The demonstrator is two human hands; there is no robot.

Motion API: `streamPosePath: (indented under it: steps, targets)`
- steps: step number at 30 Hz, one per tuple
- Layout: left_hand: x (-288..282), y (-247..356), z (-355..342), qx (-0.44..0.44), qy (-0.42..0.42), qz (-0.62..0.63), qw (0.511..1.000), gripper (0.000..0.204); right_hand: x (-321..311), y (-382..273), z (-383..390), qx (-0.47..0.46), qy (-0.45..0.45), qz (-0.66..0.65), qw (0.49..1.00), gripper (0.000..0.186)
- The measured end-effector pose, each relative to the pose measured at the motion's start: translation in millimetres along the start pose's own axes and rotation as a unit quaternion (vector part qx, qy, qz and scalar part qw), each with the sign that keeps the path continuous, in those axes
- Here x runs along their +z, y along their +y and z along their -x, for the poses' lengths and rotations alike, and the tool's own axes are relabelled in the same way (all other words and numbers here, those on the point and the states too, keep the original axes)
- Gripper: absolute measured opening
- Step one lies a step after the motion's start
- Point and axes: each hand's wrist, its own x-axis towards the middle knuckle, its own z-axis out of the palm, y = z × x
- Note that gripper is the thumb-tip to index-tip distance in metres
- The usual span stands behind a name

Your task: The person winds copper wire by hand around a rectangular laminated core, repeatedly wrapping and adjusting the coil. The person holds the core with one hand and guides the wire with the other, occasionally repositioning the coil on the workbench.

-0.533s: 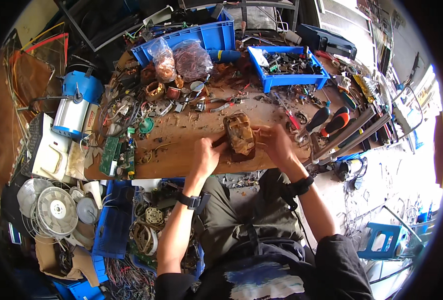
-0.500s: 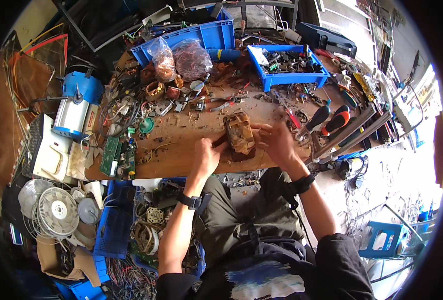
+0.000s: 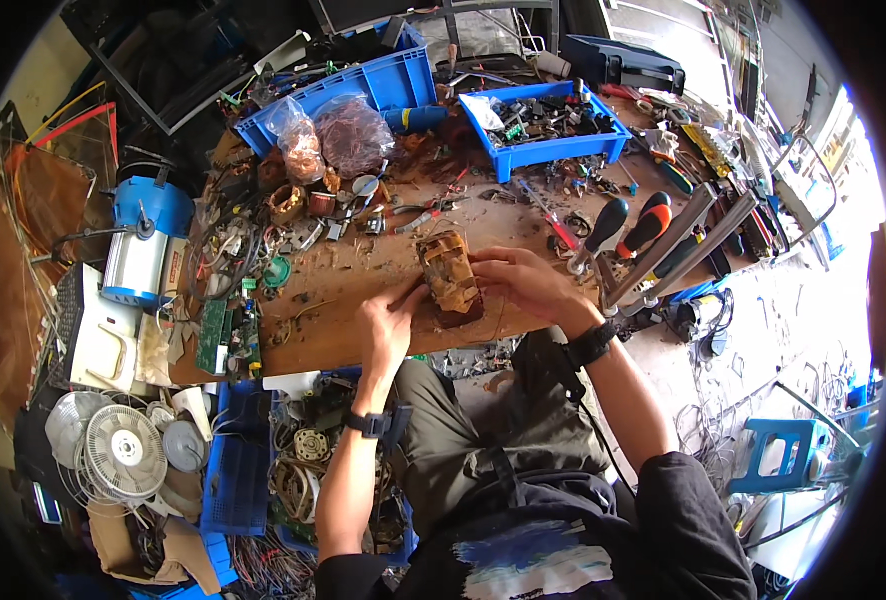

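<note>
On the wooden workbench [image 3: 308,345], close to its front edge, stands a brown rectangular block wrapped in torn tan paper [image 3: 450,277]; it resembles a wound transformer core, though I cannot tell for sure. My left hand [image 3: 388,325] has its thumb and bent fingers closed against the block's lower left side. From the right, my right hand [image 3: 531,284] presses its fingertips to the block's upper right side, so the block sits between both hands. Beyond it lie pliers with red grips [image 3: 423,217] and a red-handled screwdriver [image 3: 561,232].
Right of my hands, screwdrivers with black and orange handles [image 3: 647,225] stand beside metal bars [image 3: 678,240]. A blue tray of parts [image 3: 548,155] and a blue crate [image 3: 363,85] stand at the back. Circuit boards [image 3: 228,335] and cables crowd the left.
The head view has turned, shifting the bench scene left. My right hand has come in against the block's right side, its fingers flatter than before. My left hand stays at the block.
</note>
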Motion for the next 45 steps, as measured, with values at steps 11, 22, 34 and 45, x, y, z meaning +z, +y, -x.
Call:
streamPosePath:
  steps: [11,22,34,45]
  targets:
    - [1.1,-3.9,-2.2,-0.043,-0.104,0.224,0.968,0.027,-8.7,-23.3,-5.6,-0.163,0.183,0.19,0.951,0.027]
    - [-8.2,51.5,-12.6,0.183,0.055,0.148,0.97,0.067,115.9,-101.6,-18.6,-0.333,0.162,0.337,0.866,0.029]
    - [-38.2,-10.3,35.7,0.033,0.021,0.243,0.969,0.036,107.4,-66.7,-3.3,-0.407,0.089,0.534,0.736,0.038]
    - [-55.5,-17.8,15.9,-0.002,-0.069,-0.007,0.998,0.034,4.5,13.7,0.1,-0.113,0.051,0.198,0.972,0.034]
